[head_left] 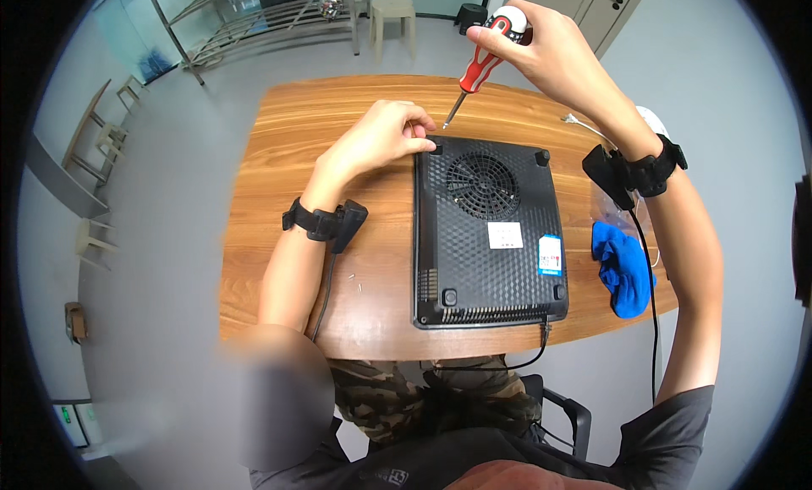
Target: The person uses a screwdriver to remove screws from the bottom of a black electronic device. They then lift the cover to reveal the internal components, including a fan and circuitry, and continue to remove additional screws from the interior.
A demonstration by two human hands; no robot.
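My right hand point(541, 46) is raised over the far edge of the table, closed round the handle of a red, white and black screwdriver point(482, 67). Its metal shaft slants down to the left, the tip just beyond the far left corner of an upturned black induction cooker point(465, 274). At that corner is my left hand point(393, 133), fingers curled and thumb against the corner beside a foot. Whether something small sits between those fingers is hidden. The cooker's underside shows a round fan grille point(482, 186), feet and stickers.
Small loose screws point(359, 287) lie on the wooden table point(279, 152), left of the cooker. To its right are a blue cloth point(623, 270) and a white cable point(584, 122). A black power cord point(541, 346) hangs over the near edge. Stools point(393, 15) and a metal rack point(271, 25) stand behind.
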